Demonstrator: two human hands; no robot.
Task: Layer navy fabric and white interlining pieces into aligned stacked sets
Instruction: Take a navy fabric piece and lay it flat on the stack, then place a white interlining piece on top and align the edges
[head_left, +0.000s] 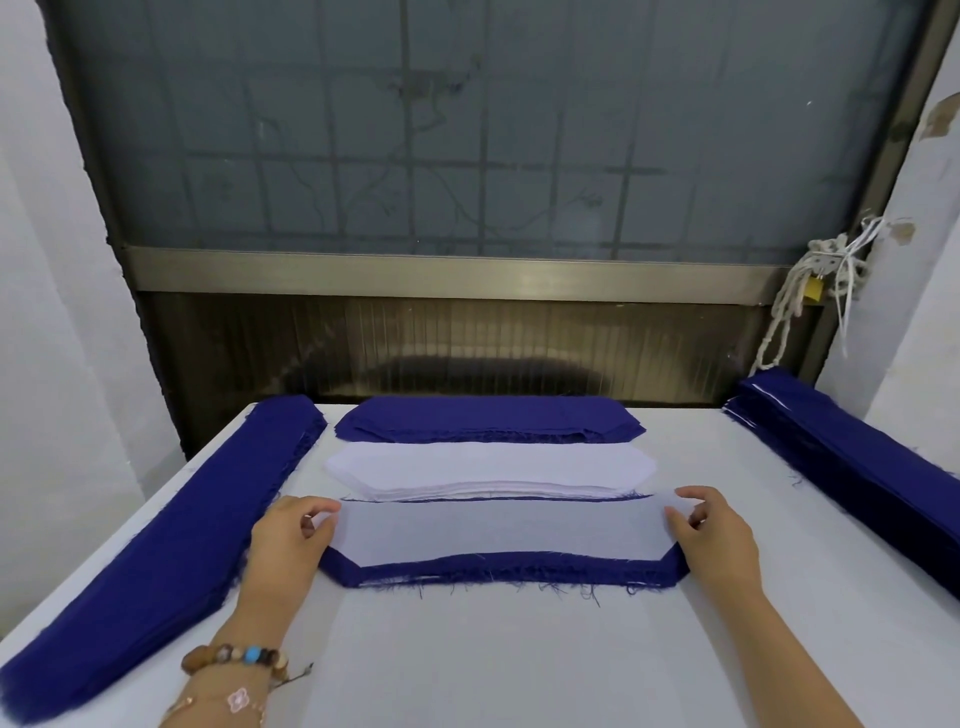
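A white interlining piece (498, 527) lies on a navy fabric piece (509, 569) near the table's front; the navy edge shows along the near side and at both corners. My left hand (291, 535) pinches the interlining's left end. My right hand (717, 530) pinches its right end. Just behind sits a stack of white interlining (491, 470), and beyond that a stack of navy fabric pieces (488, 418).
A long navy stack (156, 551) runs along the left of the white table (493, 654). Another long navy stack (852, 462) lies on the right. A window frame and wall close off the far edge; cords and a padlock (813, 291) hang at the right.
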